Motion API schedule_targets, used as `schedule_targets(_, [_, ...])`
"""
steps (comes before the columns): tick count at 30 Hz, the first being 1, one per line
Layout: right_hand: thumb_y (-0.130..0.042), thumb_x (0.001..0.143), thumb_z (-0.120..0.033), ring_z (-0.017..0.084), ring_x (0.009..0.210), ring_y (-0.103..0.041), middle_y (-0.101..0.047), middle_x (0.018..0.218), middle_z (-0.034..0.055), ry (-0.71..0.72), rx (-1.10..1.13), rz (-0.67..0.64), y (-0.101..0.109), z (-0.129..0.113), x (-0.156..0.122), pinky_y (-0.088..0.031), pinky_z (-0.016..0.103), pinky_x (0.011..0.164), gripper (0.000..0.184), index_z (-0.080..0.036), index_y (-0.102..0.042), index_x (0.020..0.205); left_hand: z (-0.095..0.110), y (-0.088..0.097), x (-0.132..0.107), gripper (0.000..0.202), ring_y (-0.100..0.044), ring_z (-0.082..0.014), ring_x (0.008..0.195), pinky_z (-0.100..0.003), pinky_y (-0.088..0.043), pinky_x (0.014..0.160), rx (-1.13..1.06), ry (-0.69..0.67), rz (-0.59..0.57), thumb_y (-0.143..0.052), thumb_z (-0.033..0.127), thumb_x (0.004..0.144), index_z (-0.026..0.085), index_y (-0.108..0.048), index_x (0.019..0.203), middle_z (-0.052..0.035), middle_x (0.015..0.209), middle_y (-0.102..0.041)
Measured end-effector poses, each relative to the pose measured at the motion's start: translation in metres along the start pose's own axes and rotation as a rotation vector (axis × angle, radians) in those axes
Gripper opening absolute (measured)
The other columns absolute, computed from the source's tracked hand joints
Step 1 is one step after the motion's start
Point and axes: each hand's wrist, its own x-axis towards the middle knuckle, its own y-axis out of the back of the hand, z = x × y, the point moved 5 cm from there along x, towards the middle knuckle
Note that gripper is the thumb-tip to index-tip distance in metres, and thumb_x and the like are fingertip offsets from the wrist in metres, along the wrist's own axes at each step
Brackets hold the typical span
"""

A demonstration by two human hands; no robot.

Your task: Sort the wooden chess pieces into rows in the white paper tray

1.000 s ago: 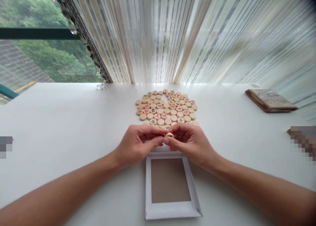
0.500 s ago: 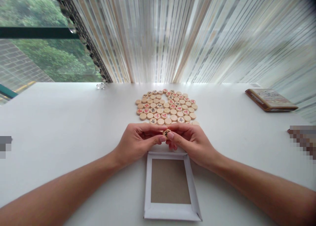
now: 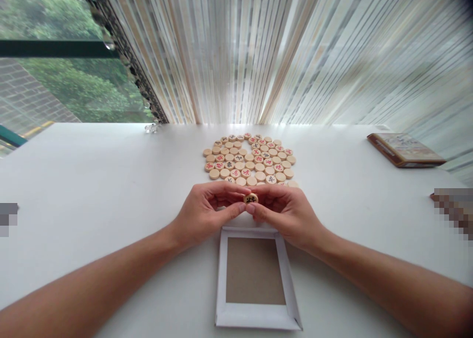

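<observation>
Between the fingertips of both hands is a round wooden xiangqi piece (image 3: 251, 199), its face with a black character turned toward me. My left hand (image 3: 212, 207) pinches it from the left, and my right hand (image 3: 283, 210) grips its right side. Just beyond the fingers lies a flat cluster of xiangqi pieces (image 3: 259, 167), some with red or black characters up and others blank. The nearest of them are partly hidden by my hands. Below my wrists, a shallow white box lid (image 3: 251, 316) with a brown cardboard inside lies on the table.
A brown box with a printed top (image 3: 406, 149) lies at the right rear of the white table (image 3: 111, 190). A small clear object (image 3: 151, 128) sits at the back edge, near the string curtain (image 3: 229, 52). Blurred-out objects stand at both sides.
The held xiangqi piece has turned between my fingers, and more of its black character now shows. My right thumb has slid down to its lower edge. The other pieces stay put.
</observation>
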Motion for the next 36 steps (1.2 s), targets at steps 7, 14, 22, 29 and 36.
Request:
schedule_targets(7, [-0.085,0.088,-0.031,0.018,0.083,-0.072,-0.077,0.097,0.0049,0.125,-0.152,0.059,0.004,0.001,-0.007,-0.062,0.031,0.075,0.035,-0.023,-0.075,0.121,0.000,0.003,0.001,0.024,-0.081,-0.0190,0.088,-0.024,-0.065,0.081,0.017,0.014,0.037,-0.084,0.017,0.085,0.013,-0.075,0.107,-0.0080,0.093,-0.083])
schedule_targets(14, [-0.080,0.092,-0.025,0.020,0.088,-0.073,-0.077,0.102,0.0069,0.269,-0.343,0.118,0.009,-0.009,-0.011,-0.064,0.034,0.075,0.022,-0.023,-0.073,0.113,0.000,0.003,0.001,0.024,-0.080,-0.0172,0.084,-0.023,-0.064,0.079,0.024,0.027,0.056,-0.085,0.017,0.084,0.014,-0.075,0.106,-0.0066,0.090,-0.082])
schedule_targets(22, [-0.078,0.093,-0.023,0.021,0.090,-0.074,-0.077,0.103,0.0073,0.283,-0.354,0.114,0.007,-0.010,-0.010,-0.065,0.034,0.074,0.018,-0.023,-0.074,0.111,-0.001,0.003,0.001,0.026,-0.081,-0.0214,0.091,-0.028,-0.066,0.084,0.030,0.014,0.044,-0.087,0.022,0.083,0.013,-0.077,0.106,-0.0101,0.098,-0.084])
schedule_targets(29, [-0.079,0.092,-0.020,0.018,0.085,-0.073,-0.075,0.101,0.0048,0.291,-0.341,0.098,0.008,-0.009,-0.010,-0.065,0.033,0.076,0.028,-0.025,-0.074,0.120,-0.001,0.002,0.001,0.027,-0.080,-0.0171,0.082,-0.025,-0.066,0.080,-0.051,0.030,0.027,-0.087,0.019,0.084,0.014,-0.079,0.110,-0.0066,0.090,-0.083])
schedule_targets(36, [-0.082,0.092,-0.031,0.020,0.081,-0.074,-0.078,0.097,0.0074,0.283,-0.383,0.120,0.009,-0.010,-0.010,-0.066,0.034,0.073,0.023,-0.022,-0.080,0.113,-0.001,0.001,0.002,0.027,-0.081,-0.0212,0.089,-0.030,-0.068,0.085,-0.092,0.068,0.011,-0.088,0.023,0.084,0.012,-0.082,0.108,-0.0103,0.098,-0.084])
